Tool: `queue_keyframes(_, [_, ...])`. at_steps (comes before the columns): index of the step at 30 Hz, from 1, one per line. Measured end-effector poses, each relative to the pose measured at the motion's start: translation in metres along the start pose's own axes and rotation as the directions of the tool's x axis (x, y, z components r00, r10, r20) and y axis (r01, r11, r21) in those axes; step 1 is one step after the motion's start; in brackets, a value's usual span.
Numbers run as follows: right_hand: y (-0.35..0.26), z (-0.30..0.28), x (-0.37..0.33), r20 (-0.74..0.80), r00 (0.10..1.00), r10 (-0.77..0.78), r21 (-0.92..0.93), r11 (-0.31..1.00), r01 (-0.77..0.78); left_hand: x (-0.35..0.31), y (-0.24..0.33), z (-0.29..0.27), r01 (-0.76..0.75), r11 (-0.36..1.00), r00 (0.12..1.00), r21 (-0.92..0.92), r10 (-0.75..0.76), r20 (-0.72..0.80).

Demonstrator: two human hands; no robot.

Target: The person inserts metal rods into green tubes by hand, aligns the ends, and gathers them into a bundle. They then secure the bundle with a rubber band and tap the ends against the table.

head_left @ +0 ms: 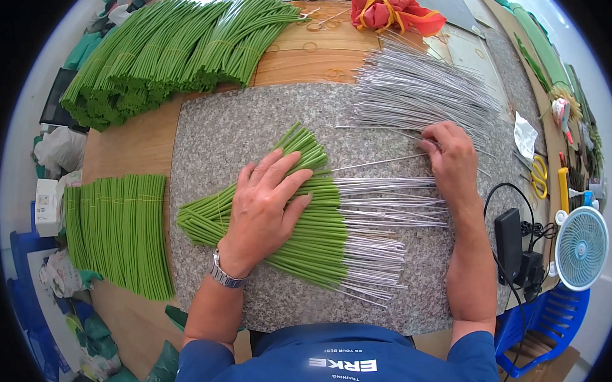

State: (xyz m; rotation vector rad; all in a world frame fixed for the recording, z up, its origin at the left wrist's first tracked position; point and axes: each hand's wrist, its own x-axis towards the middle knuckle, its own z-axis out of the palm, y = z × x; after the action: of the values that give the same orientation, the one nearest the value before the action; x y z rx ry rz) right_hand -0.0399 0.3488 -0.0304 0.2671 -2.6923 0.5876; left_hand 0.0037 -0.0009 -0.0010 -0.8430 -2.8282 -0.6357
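Observation:
A fan of green plastic tubes (308, 241) lies on the grey speckled slab in front of me. Silvery wires (387, 188) stick out of many of their right ends. My left hand (263, 206) rests on the tubes with its fingers stretched out, a metal watch on its wrist. Between the thumb and fingertips of my right hand (450, 156) is a thin wire (379, 163). Its left tip reaches the tube ends beside my left fingertips; whether it is inside one cannot be made out. Just beyond my right hand lies a pile of loose wires (417, 93).
Banded bundles of green tubes (173, 54) are heaped at the far left, with another row (119, 238) at the near left. A red cloth bundle (394, 14) sits at the back. Yellow-handled scissors (539, 176), a black power adapter (508, 238) and a small fan (581, 247) stand right.

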Motion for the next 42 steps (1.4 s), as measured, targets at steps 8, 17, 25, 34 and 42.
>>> queue_keyframes(8, [0.002,0.003,0.002,0.084,0.996,-0.021,0.004,1.000,0.021,0.000,-0.001,-0.001,-0.001,1.000,1.000,-0.003,0.001,-0.019])
queue_keyframes(17, [-0.005,0.003,0.003,0.116,0.984,-0.135,-0.025,0.990,0.139,-0.002,-0.003,0.000,0.045,0.998,0.997,-0.047,-0.048,-0.059])
queue_keyframes(25, [-0.027,-0.003,0.003,0.216,0.909,-0.357,0.140,0.933,0.333,-0.001,-0.002,0.003,0.066,0.997,0.993,-0.027,-0.068,-0.092])
queue_keyframes(34, [-0.040,0.010,-0.004,0.134,0.901,-0.412,0.238,0.896,0.375,0.000,-0.002,0.002,0.044,0.999,0.997,-0.027,-0.046,-0.066])
queue_keyframes(42, [-0.043,0.013,-0.007,0.158,0.894,-0.419,0.260,0.891,0.372,0.001,-0.002,0.002,0.049,0.998,0.997,-0.030,-0.051,-0.056])
